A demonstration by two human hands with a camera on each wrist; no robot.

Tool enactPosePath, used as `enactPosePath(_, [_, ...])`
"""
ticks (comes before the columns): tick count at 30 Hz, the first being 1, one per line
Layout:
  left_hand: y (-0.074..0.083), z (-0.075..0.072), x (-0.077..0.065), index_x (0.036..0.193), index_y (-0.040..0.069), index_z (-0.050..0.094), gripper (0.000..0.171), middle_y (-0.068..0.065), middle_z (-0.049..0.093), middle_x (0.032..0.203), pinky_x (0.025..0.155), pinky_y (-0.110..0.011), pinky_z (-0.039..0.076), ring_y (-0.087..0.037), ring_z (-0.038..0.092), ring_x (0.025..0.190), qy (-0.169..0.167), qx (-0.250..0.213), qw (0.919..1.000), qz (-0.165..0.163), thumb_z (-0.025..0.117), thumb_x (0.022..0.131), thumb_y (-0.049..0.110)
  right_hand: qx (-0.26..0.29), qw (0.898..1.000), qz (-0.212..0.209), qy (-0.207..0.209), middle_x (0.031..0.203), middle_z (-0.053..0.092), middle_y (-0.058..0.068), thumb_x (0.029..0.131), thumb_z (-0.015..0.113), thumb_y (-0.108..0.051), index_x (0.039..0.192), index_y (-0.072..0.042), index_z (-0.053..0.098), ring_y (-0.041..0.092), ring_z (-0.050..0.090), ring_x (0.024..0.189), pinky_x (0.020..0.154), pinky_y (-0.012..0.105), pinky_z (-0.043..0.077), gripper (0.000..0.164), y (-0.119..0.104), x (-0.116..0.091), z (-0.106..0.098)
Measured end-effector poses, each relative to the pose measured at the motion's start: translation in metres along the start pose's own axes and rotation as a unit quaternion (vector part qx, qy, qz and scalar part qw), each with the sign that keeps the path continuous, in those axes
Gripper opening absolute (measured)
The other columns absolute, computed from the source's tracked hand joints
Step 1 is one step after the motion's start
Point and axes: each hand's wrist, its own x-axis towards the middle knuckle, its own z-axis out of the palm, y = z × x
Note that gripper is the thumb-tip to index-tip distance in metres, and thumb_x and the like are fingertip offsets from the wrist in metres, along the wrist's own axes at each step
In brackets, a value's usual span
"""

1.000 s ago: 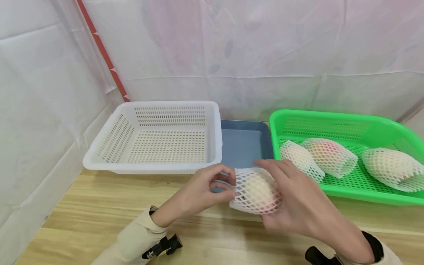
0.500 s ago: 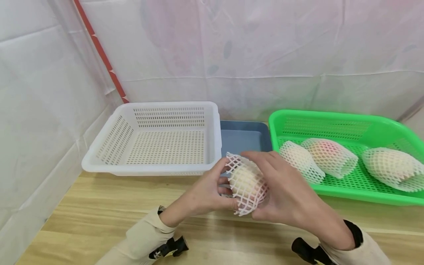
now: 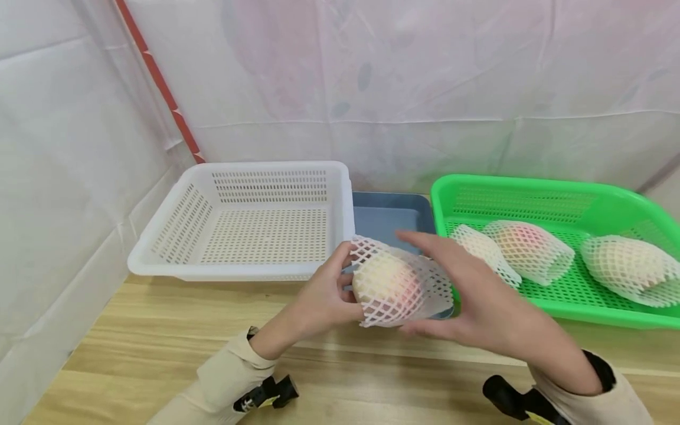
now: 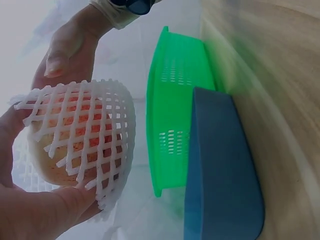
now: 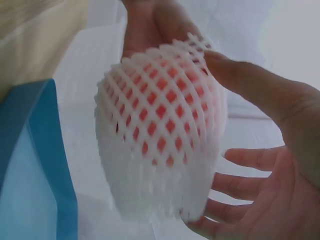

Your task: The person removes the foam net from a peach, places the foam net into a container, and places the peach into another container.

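Note:
A pale, red-blushed peach (image 3: 386, 282) sits in a white foam net (image 3: 432, 282) over the table's middle. My left hand (image 3: 326, 298) holds it at its left end, thumb below and fingers behind. The net's loose end extends to the right, past the fruit. Around that end my right hand (image 3: 486, 307) spreads, thumb and fingers wide apart. In the right wrist view its thumb (image 5: 250, 82) lies at the net's edge, and the other fingers are loosely extended beside the net. Through the mesh the red side shows in the left wrist view.
A white basket (image 3: 255, 271) stands on the left, with bare perforated floor showing. A green basket (image 3: 531, 180) on the right contains several net-wrapped fruits (image 3: 526, 248). Between the baskets lies a blue-grey tray (image 3: 390, 218), partly hidden by the hands. A cloth backdrop hangs behind.
The wrapped peach has turned and moved left and slightly up, its loose net end now pointing right. My right hand has loosened from it and spread its fingers; my left hand now holds it.

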Motion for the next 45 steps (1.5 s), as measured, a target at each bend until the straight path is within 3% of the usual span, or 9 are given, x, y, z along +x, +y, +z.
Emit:
enactPosePath(5, [0.007,-0.005,-0.002,0.134,0.002,0.029,0.07,-0.022,0.041,0.132,0.083,-0.036,0.056,-0.024,0.059,0.107,0.01,-0.006,0.9997,0.021,0.061,0.073,-0.01,-0.016,1.0,0.007,0.019,0.137,0.053,-0.002,0.062,0.09,-0.034,0.142,-0.016,0.044,0.017,0.053,0.121,0.094,0.018,0.043,0.094,0.006,-0.002,-0.006])
enactPosePath(9, [0.01,-0.01,-0.005,0.137,0.001,0.028,0.073,-0.022,0.04,0.134,0.085,-0.037,0.055,-0.026,0.057,0.109,0.008,-0.015,0.9991,0.04,0.061,0.073,-0.011,0.001,1.0,-0.003,0.024,0.128,0.059,-0.004,0.065,0.088,-0.028,0.135,-0.016,0.051,0.013,0.057,0.114,0.09,0.012,0.042,0.08,0.008,0.0,-0.005])
enactPosePath(18, [0.014,-0.013,-0.007,0.14,0.002,0.028,0.077,-0.021,0.037,0.138,0.084,-0.036,0.055,-0.028,0.056,0.111,0.019,0.0,0.9994,0.03,0.065,0.074,-0.009,0.022,0.999,-0.015,0.045,0.108,0.065,-0.012,0.066,0.087,-0.016,0.119,-0.017,0.06,-0.002,0.056,0.086,0.073,0.013,0.045,0.06,0.009,0.002,-0.001])
enactPosePath(25, [0.017,-0.013,-0.008,0.14,0.003,0.029,0.076,-0.021,0.036,0.139,0.082,-0.035,0.056,-0.029,0.057,0.109,0.025,0.02,0.9991,0.027,0.065,0.074,-0.008,0.033,0.998,-0.012,0.05,0.102,0.066,-0.012,0.066,0.087,-0.014,0.115,-0.017,0.061,-0.002,0.058,0.081,0.071,0.012,0.047,0.056,0.01,0.001,-0.001])
enactPosePath(32, [0.018,-0.013,-0.008,0.139,0.005,0.033,0.075,-0.02,0.034,0.141,0.08,-0.032,0.055,-0.026,0.058,0.103,0.027,0.04,0.9985,0.026,0.065,0.072,-0.008,0.054,0.996,-0.032,0.069,0.089,0.065,-0.014,0.065,0.087,-0.011,0.1,-0.019,0.064,0.0,0.059,0.074,0.069,0.011,0.047,0.042,0.011,0.001,0.0])
enactPosePath(38, [0.021,-0.013,-0.009,0.138,0.004,0.034,0.074,-0.02,0.036,0.14,0.078,-0.032,0.056,-0.026,0.059,0.1,0.03,0.04,0.9984,0.027,0.063,0.071,-0.009,0.03,0.996,-0.034,0.073,0.085,0.063,-0.019,0.068,0.085,-0.015,0.096,-0.024,0.065,-0.003,0.055,0.073,0.067,0.012,0.044,0.035,0.012,0.0,-0.002])
enactPosePath(45, [0.022,-0.014,-0.01,0.137,0.004,0.034,0.074,-0.02,0.035,0.139,0.08,-0.033,0.056,-0.027,0.059,0.102,0.028,0.044,0.9983,0.027,0.064,0.07,-0.008,0.016,0.996,-0.032,0.083,0.084,0.062,-0.021,0.065,0.086,-0.012,0.096,-0.025,0.067,-0.005,0.051,0.071,0.063,0.013,0.041,0.038,0.011,-0.001,-0.004])
